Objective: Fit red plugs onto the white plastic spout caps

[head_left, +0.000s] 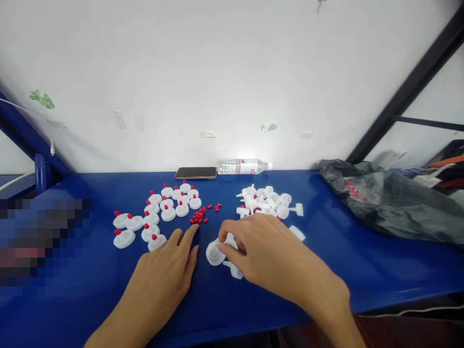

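Observation:
My left hand (165, 273) lies on the blue table (362, 261) with its fingers stretched toward a small heap of red caps (200, 216); it holds nothing. My right hand (266, 253) is curled over white plastic disc parts, its fingertips pinching one white disc (215, 253); another white piece (235, 271) shows under the palm. Left of the red caps sits a group of white discs fitted with red caps (159, 212). Behind my right hand lies a pile of plain white discs with stems (270, 200).
A phone (196, 172) and a lying clear water bottle (242, 166) rest against the white wall at the back. A dark grey plastic bag (391, 200) lies at the right. A blurred patch covers the left edge. A black frame bar rises at the right.

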A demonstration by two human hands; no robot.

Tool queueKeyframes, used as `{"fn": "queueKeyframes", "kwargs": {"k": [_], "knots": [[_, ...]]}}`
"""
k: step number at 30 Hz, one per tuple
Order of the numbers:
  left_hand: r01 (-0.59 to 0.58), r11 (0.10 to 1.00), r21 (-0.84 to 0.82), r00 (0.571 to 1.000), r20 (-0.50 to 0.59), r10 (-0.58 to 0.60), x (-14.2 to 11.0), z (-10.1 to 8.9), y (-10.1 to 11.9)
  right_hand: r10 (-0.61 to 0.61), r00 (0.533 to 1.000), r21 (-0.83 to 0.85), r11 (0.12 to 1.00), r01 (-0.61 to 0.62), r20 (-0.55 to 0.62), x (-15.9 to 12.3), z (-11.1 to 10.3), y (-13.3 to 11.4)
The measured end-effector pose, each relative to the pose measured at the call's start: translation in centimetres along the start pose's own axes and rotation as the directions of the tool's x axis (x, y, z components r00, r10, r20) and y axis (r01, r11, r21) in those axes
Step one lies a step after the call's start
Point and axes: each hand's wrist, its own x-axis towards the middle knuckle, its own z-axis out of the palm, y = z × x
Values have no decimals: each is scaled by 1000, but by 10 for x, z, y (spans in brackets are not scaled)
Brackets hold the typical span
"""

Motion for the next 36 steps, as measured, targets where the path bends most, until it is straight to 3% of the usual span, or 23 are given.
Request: {"fn": "queueKeyframes", "kwargs": {"k": [5, 9, 12, 16, 21, 27, 30, 36], "knots": [[38, 970, -238, 995, -76, -58, -1, 14, -15, -9, 999, 48, 999, 11, -31, -1, -2, 4], [-43, 884, -466, 976, -210, -63, -4, 22, -27, -21, 999, 86, 996, 24, -39, 0, -2, 2], [-55, 808, -587, 967, -232, -102, -9, 19, -27, -32, 999, 143, 989, 36, -31, 3, -2, 0], [31, 586, -810, 977, -99, -189, -22, 6, -20, -80, 997, 226, 971, 75, 12, 8, -1, -1], [123, 295, -948, 948, 23, -319, -26, -10, -23, -105, 994, 248, 964, 97, 17, 10, 2, -5], [188, 61, -980, 971, 176, -162, -18, -10, -36, -160, 987, 252, 955, 155, 0, 15, 8, -13], [228, -28, -973, 968, 230, -105, -17, -10, -35, -180, 984, 248, 952, 178, -15, 17, 12, -14], [251, -80, -965, 963, 257, -77, -19, -13, -35, -180, 983, 238, 954, 183, -35, 17, 16, -13]]}}
